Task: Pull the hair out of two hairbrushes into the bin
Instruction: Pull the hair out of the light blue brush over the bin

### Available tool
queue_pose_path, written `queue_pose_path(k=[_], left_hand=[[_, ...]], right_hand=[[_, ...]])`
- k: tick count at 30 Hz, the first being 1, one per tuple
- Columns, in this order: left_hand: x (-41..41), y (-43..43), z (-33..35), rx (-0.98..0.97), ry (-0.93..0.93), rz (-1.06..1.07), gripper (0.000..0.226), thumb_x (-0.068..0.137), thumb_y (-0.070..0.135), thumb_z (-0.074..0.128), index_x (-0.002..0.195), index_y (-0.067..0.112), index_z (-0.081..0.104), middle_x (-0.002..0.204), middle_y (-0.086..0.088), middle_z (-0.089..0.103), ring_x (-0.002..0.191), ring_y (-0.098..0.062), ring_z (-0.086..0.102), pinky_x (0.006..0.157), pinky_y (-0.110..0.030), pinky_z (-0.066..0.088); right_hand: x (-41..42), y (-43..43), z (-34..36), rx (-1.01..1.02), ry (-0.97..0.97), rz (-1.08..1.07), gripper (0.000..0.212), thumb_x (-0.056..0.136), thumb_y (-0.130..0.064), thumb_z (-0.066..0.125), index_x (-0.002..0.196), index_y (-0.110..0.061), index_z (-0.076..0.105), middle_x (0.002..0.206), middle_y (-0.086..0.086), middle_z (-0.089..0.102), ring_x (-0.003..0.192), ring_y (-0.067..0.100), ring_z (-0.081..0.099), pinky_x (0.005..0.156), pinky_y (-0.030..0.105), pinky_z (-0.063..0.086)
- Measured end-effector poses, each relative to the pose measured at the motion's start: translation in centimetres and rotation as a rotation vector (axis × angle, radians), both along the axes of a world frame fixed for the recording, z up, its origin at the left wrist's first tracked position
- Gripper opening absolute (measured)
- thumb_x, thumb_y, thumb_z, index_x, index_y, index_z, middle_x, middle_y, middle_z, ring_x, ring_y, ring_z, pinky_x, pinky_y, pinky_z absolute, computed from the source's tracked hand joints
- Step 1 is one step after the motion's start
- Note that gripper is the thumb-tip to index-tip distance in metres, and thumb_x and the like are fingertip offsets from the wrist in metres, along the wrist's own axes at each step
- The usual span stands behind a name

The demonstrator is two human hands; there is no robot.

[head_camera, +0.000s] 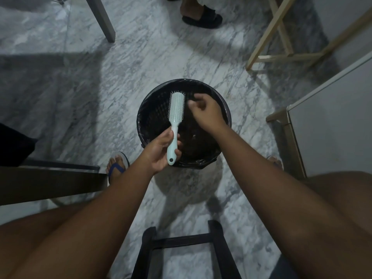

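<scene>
Dark shadow fills the bin [225,117], so we cannot make out what lies inside its black liner. We hold the pale hairbrush [175,117] by its handle in our left hand [161,152], bristled head pointing away from the grip, above the bin's opening. Our right hand [205,111] hovers just beside the head, fingertips pinched; whether they hold hair, we cannot tell.

No text, label, brand or number can be read anywhere.
</scene>
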State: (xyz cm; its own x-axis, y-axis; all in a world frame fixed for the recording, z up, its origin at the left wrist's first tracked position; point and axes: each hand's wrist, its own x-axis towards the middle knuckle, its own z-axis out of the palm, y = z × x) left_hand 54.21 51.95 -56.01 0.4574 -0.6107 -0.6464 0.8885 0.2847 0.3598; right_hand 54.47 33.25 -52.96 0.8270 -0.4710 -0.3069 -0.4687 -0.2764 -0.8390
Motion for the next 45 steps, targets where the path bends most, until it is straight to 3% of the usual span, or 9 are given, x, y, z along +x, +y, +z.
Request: queue_pose_path(k=[4,10,17,23,27,33,38,42,45], left_hand=[[-0.6,0.2,0.5,-0.058,-0.046,-0.082,0.046,0.097,0.017,0.052,0.142,0.025,0.049,0.095,-0.002,0.055,0.075,-0.013,0.055,0.053,-0.025,0.049],[-1.1,0.8,1.3,0.023,-0.1,-0.094,0.04,0.097,0.013,0.05,0.135,0.024,0.056,0.097,-0.004,0.054,0.074,-0.017,0.052,0.051,-0.026,0.046],[-1.4,0.2,1.6,0.045,-0.081,-0.055,0.033,0.093,0.012,0.053,0.122,0.025,0.064,0.096,-0.003,0.053,0.072,-0.016,0.052,0.05,-0.025,0.046],[-1.8,0.3,1.2,0.042,-0.091,-0.048,0.031,0.097,0.01,0.049,0.121,0.024,0.064,0.094,-0.003,0.054,0.073,-0.016,0.052,0.05,-0.026,0.045],[-1.8,0.3,1.2,0.064,-0.103,-0.067,0.031,0.098,0.01,0.05,0.119,0.025,0.066,0.095,-0.003,0.055,0.073,-0.016,0.052,0.051,-0.027,0.045],[-1.3,0.8,1.0,-0.006,-0.056,-0.083,0.039,0.093,0.011,0.052,0.129,0.022,0.058,0.094,-0.003,0.056,0.072,-0.016,0.055,0.05,-0.025,0.048],[-1.1,0.7,0.5,-0.111,-0.025,-0.057,0.042,0.092,0.011,0.051,0.134,0.018,0.054,0.095,-0.004,0.058,0.074,-0.016,0.055,0.051,-0.024,0.046],[-1.0,0.7,0.2,-0.144,-0.001,-0.012,0.036,0.094,0.012,0.048,0.129,0.015,0.055,0.096,-0.004,0.058,0.074,-0.014,0.057,0.052,-0.021,0.045],[-0.8,0.6,0.3,-0.171,0.022,0.011,0.036,0.093,0.012,0.048,0.129,0.015,0.055,0.094,-0.005,0.058,0.075,-0.013,0.056,0.052,-0.02,0.045]], right_hand=[[1.0,1.3,0.9,-0.115,-0.093,0.168,0.087,0.059,-0.06,0.086,0.133,-0.027,0.053,0.124,-0.001,0.056,0.103,0.009,0.059,0.086,0.026,0.056],[2.4,0.4,2.4,-0.223,-0.057,0.089,0.058,0.051,-0.062,0.088,0.086,-0.022,0.065,0.078,-0.01,0.065,0.075,0.011,0.066,0.069,0.038,0.057],[3.0,-0.2,2.7,-0.254,0.011,0.049,0.028,0.085,-0.043,0.072,0.08,-0.017,0.076,0.077,-0.003,0.073,0.073,0.012,0.068,0.071,0.03,0.057],[3.4,0.3,3.2,-0.209,0.046,-0.054,0.044,0.096,-0.046,0.047,0.074,-0.012,0.064,0.076,0.004,0.07,0.077,0.026,0.069,0.073,0.038,0.055],[3.3,1.1,4.5,-0.359,0.151,0.103,0.071,0.064,-0.08,0.066,0.081,-0.012,0.07,0.077,0.001,0.071,0.073,0.018,0.068,0.071,0.04,0.056],[4.1,-0.9,4.1,-0.146,0.137,0.091,0.049,0.067,-0.057,0.084,0.073,-0.009,0.078,0.074,0.007,0.075,0.075,0.018,0.073,0.078,0.038,0.06],[3.0,-1.2,3.2,0.165,0.06,-0.016,0.021,0.087,-0.028,0.077,0.085,-0.007,0.078,0.068,0.001,0.071,0.052,0.001,0.063,0.057,0.019,0.05],[1.4,-0.3,2.6,0.327,0.043,-0.071,0.02,0.1,-0.007,0.057,0.116,-0.002,0.068,0.103,0.007,0.075,0.084,0.009,0.07,0.067,0.019,0.054],[0.1,-0.3,2.3,0.283,0.006,0.049,0.03,0.094,-0.016,0.068,0.122,-0.007,0.067,0.114,0.003,0.073,0.098,0.009,0.069,0.071,0.02,0.058]])
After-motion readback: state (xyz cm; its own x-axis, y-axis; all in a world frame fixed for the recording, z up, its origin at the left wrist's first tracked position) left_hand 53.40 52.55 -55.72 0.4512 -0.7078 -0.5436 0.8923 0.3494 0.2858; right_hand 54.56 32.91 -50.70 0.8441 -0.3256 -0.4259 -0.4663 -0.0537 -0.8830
